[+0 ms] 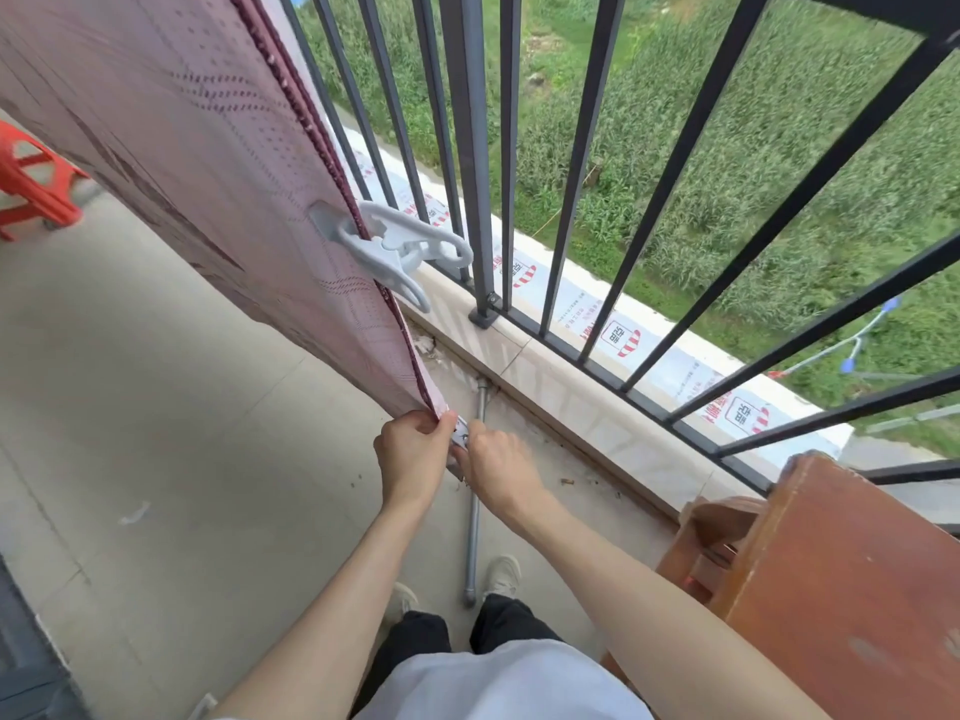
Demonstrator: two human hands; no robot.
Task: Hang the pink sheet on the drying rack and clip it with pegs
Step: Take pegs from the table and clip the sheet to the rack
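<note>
The sheet (171, 163) hangs in front of me as a long doubled panel, running from the upper left down to its lower corner just above the floor (156, 407), beside the railing (478, 148). It looks like soft, thin woven cloth with a darker hemmed edge; I judge it light but floppy, so it will sag and slide unless I keep it taut. The hem is the firm part, and that is where I would take it: both layers pinched together close to the corner, not out in the slack middle.

A large grey peg (395, 246) already bites the doubled edge partway up, its handles sticking out toward the railing.

At the bottom corner my left hand (410, 449) is closed on the cloth, thumb and fingers pinching the hem. My right hand (493, 459) is touching it, closed on a second grey peg (461, 435); I see only a bit of it between the hands, and cannot tell whether it has bitten the cloth yet. The peg looks like stiff plastic with a strong spring, so a firm squeeze at the handles should do.

A rack tube (475, 491) lies along the floor under my hands, and a wooden stool (831, 589) stands at my right.
</note>
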